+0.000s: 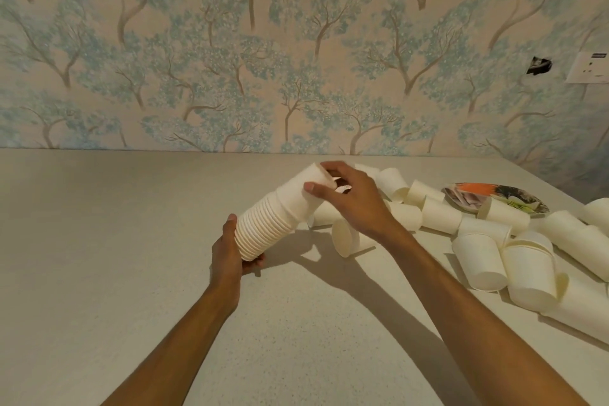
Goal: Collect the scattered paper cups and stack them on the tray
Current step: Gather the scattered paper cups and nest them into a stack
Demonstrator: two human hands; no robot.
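My left hand (229,252) grips the lower end of a long stack of white paper cups (263,227), held tilted above the table. At the stack's upper end my right hand (349,198) holds the top cup (304,186), fingers around its base. Several loose white paper cups (438,214) lie on their sides to the right, some partly nested (527,267). A colourful patterned tray (468,194) sits at the back right, partly covered by a cup (504,216).
The pale speckled table (131,241) stretches left and toward me. A wall with tree-patterned wallpaper (230,59) rises behind it. A wall socket (588,67) and a dark hole are at the right. The table's right edge runs diagonally past the tray.
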